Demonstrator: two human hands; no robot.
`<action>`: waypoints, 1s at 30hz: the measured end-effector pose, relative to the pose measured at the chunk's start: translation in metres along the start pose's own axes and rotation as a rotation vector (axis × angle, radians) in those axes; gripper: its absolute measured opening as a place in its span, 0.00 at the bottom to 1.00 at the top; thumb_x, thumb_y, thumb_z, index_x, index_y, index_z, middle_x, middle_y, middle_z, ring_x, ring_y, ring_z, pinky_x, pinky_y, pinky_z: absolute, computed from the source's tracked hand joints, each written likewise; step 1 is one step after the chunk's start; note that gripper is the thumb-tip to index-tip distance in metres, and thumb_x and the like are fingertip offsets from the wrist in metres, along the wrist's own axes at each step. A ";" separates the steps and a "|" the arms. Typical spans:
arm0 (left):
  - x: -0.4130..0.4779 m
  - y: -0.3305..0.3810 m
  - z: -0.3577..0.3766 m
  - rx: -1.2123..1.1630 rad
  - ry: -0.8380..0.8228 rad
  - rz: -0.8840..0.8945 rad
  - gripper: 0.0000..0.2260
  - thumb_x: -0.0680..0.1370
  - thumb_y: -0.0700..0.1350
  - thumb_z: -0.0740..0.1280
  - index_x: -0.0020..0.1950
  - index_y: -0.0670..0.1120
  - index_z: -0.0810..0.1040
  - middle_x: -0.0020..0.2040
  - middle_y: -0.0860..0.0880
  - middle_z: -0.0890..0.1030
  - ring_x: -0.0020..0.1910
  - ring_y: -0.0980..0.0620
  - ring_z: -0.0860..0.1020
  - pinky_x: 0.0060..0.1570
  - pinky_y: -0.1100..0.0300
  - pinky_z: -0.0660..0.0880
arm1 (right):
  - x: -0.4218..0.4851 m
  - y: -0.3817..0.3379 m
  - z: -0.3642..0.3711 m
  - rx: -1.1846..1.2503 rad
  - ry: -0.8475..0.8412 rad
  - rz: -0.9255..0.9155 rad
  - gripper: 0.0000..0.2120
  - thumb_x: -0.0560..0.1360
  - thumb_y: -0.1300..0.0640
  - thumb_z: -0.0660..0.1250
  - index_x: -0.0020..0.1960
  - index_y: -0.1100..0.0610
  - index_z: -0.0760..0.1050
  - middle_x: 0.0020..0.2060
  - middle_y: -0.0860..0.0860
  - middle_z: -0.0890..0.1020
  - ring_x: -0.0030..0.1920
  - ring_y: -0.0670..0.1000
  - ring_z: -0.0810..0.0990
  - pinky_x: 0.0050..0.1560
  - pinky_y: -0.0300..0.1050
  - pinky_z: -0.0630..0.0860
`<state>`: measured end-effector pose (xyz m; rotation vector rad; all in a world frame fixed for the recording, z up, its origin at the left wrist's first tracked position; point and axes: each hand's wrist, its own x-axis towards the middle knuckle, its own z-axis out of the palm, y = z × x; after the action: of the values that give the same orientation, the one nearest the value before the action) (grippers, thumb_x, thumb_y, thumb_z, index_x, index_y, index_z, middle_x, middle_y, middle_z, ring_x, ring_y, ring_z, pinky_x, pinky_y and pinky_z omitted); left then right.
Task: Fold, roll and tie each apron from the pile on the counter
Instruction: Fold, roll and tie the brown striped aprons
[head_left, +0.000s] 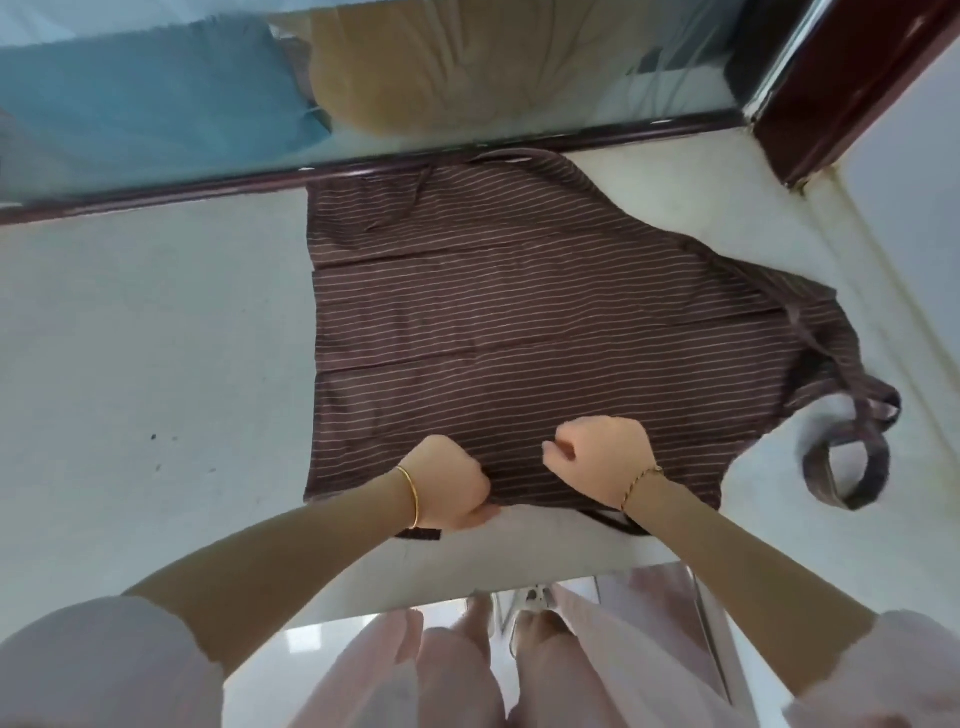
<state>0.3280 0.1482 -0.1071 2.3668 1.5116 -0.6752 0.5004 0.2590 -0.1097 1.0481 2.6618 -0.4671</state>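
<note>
A brown apron with thin white stripes lies spread flat on the white counter, its bib and neck loop off to the right. My left hand pinches the apron's near edge at the lower left. A little to the right of it, my right hand rests on the cloth with its fingers curled on the fabric. A tie strap pokes out under my right wrist, and another strap end shows below my left wrist.
Behind the counter runs a dark red frame with glass, and blue and tan cloths show beyond it. A dark red post stands at the back right. The counter's front edge is close to my body.
</note>
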 end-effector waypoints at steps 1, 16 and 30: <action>-0.005 0.003 0.006 0.003 -0.010 -0.055 0.25 0.81 0.59 0.49 0.49 0.44 0.79 0.43 0.47 0.80 0.38 0.45 0.79 0.34 0.57 0.70 | -0.007 0.001 0.004 -0.020 0.006 0.004 0.20 0.77 0.45 0.54 0.30 0.52 0.61 0.27 0.47 0.68 0.34 0.49 0.71 0.31 0.40 0.61; -0.044 0.060 0.047 -0.501 0.192 -0.801 0.14 0.76 0.32 0.60 0.59 0.43 0.65 0.54 0.43 0.69 0.53 0.44 0.71 0.51 0.53 0.76 | -0.078 0.023 0.041 0.006 0.175 0.003 0.03 0.74 0.60 0.63 0.47 0.55 0.70 0.47 0.49 0.71 0.47 0.49 0.69 0.40 0.39 0.68; -0.122 0.023 -0.013 -1.154 0.146 -0.761 0.18 0.67 0.23 0.52 0.32 0.42 0.76 0.23 0.52 0.71 0.25 0.53 0.68 0.21 0.68 0.64 | -0.102 0.024 0.052 -0.230 0.029 0.250 0.20 0.73 0.55 0.67 0.62 0.55 0.64 0.55 0.54 0.72 0.56 0.55 0.73 0.55 0.49 0.74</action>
<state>0.3083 0.0481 -0.0346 0.9823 2.0509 0.2730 0.5951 0.1934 -0.1282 1.2958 2.4867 -0.0938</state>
